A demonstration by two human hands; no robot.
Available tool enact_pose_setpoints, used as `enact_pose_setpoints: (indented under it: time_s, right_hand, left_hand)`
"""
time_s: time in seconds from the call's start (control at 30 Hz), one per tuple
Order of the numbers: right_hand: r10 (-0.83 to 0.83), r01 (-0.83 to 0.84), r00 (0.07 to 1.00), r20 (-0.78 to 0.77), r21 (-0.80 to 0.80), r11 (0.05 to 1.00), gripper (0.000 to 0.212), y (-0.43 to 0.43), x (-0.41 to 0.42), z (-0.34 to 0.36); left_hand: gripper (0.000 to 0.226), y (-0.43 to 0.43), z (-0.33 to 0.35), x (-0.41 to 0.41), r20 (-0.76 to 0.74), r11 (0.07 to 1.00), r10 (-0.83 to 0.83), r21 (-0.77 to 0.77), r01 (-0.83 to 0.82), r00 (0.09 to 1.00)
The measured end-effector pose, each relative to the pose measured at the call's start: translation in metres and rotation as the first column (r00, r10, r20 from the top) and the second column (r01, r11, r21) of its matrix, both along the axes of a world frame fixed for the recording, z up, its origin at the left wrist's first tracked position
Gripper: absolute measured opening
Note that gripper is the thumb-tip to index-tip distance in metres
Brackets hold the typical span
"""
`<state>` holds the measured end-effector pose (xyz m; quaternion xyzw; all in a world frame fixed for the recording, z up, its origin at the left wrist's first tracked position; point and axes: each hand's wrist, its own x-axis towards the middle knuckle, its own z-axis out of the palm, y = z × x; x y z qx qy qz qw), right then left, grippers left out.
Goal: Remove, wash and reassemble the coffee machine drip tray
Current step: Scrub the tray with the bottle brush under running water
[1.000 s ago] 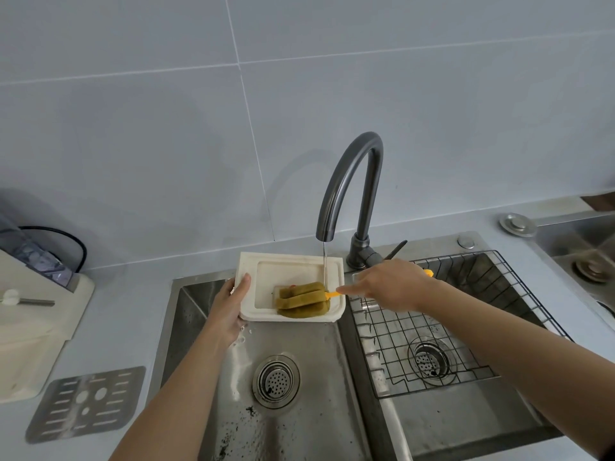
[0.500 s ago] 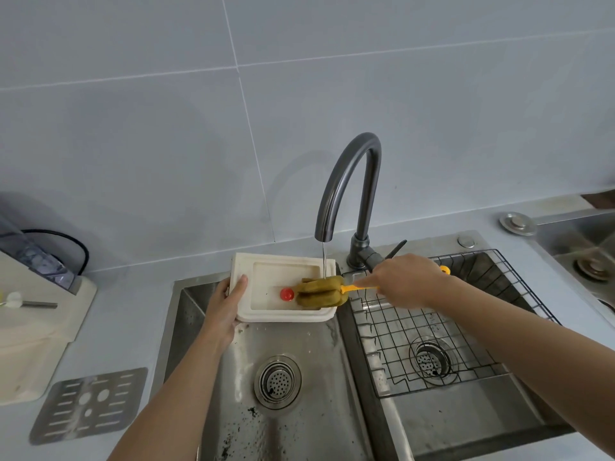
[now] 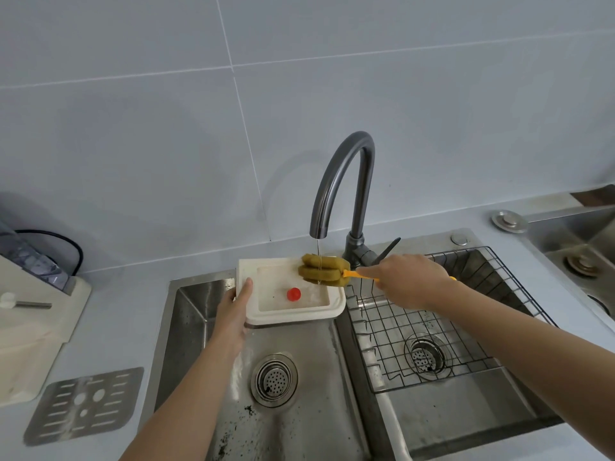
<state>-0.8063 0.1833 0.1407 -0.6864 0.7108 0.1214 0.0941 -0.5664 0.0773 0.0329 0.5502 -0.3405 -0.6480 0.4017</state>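
My left hand [image 3: 233, 314] grips the left edge of the cream drip tray [image 3: 293, 316], held over the back of the left sink basin. A red float [image 3: 293, 294] shows inside the tray. My right hand [image 3: 404, 281] holds the orange handle of a green sponge brush [image 3: 322, 270], whose head sits at the tray's back right corner under a thin stream from the dark faucet [image 3: 346, 181]. The metal drip grate [image 3: 85, 405] lies flat on the counter at lower left, beside the cream coffee machine [image 3: 31, 331].
The left sink basin [image 3: 299, 424] has a round drain [image 3: 274, 379] and dark specks on its floor. A black wire rack [image 3: 429, 321] sits in the right basin. A second sink [image 3: 579, 247] is at the far right. A black cable runs behind the coffee machine.
The brush moved from the tray's floor up and right to its back right corner, uncovering the red float. The tray shifted slightly left and tilted a little in my left hand.
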Motion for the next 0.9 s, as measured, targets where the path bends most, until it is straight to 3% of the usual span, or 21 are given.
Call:
enact_pose_setpoints:
  time_s: [0.47, 0.73, 0.9]
  right_hand:
    - [0.013, -0.009, 0.996, -0.088, 0.039, 0.999, 0.045, 0.018, 0.005, -0.008]
    - [-0.005, 0.005, 0.998, -0.055, 0.011, 1.0, 0.046, 0.018, 0.01, -0.006]
    - [-0.017, 0.017, 0.999, -0.027, -0.008, 1.0, 0.043, 0.017, 0.02, -0.009]
  left_hand:
    - [0.038, 0.026, -0.02, -0.019, -0.164, 0.968, -0.062, 0.229, 0.099, 0.985]
    - [0.025, 0.028, -0.016, -0.041, -0.294, 0.946, -0.141, 0.242, 0.216, 0.945]
    - [0.037, 0.029, -0.018, -0.051, -0.306, 0.928, -0.21, 0.236, 0.287, 0.929]
